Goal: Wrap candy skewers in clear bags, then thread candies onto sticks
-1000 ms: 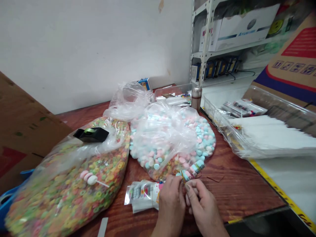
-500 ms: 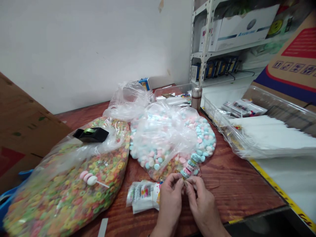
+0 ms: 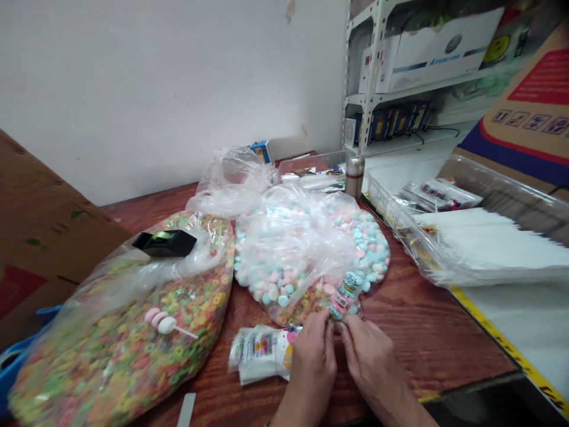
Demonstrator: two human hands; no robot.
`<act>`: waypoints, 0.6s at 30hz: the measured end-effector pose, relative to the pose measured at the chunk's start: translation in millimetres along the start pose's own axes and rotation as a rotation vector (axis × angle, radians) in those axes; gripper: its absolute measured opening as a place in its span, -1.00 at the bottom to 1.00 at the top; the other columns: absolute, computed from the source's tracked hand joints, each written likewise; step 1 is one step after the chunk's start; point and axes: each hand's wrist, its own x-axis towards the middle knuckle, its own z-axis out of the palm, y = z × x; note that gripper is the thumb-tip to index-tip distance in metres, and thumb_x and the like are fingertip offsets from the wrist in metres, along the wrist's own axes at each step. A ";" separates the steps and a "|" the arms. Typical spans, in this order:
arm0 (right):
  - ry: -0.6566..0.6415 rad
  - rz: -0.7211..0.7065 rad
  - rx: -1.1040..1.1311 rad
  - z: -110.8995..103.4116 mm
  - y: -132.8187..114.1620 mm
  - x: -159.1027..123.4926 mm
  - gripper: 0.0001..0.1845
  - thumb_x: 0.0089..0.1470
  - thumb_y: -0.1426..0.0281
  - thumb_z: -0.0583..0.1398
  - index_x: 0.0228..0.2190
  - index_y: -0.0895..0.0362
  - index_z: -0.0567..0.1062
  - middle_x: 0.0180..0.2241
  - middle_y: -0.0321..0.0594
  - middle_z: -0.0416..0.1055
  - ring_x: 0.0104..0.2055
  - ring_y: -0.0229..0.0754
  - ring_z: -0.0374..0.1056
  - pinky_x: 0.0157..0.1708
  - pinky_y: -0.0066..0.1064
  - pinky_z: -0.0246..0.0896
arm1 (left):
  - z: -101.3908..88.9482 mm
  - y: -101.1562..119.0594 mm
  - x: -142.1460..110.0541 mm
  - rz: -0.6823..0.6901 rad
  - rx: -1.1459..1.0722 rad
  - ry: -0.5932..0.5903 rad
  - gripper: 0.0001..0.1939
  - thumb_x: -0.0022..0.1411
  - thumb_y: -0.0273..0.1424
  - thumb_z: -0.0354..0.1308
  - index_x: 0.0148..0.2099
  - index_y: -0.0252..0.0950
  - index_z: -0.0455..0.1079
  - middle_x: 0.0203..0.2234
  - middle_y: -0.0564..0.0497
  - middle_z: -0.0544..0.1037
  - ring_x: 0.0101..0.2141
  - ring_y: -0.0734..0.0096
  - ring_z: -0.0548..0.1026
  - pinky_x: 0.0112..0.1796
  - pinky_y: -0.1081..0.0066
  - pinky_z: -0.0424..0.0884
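My left hand (image 3: 312,370) and right hand (image 3: 371,362) are together, clamped on the lower end of a slim clear candy packet (image 3: 347,295), which stands tilted up in front of a bag of pastel round candies (image 3: 371,252). If my pinch slips, the packet could drop and, if its end is unsealed, shed candies across the wooden table (image 3: 427,332). A bag of colored cereal rings (image 3: 133,338) lies to the left, and a stack of printed packets (image 3: 258,356) sits beside my left hand.
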 end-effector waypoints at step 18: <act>0.092 -0.100 -0.017 -2.7 -7.3 -3.4 -0.83 0.24 0.47 0.11 -0.18 0.17 0.49 -0.40 -0.11 0.55 -0.38 -0.07 0.43 -0.31 -0.26 0.22 | 10.9 5.4 -1.0 -0.321 -0.386 0.011 -0.69 0.21 -0.13 0.15 -0.32 -0.29 0.46 -0.71 0.16 0.29 -0.68 0.53 0.18 -0.61 0.52 0.15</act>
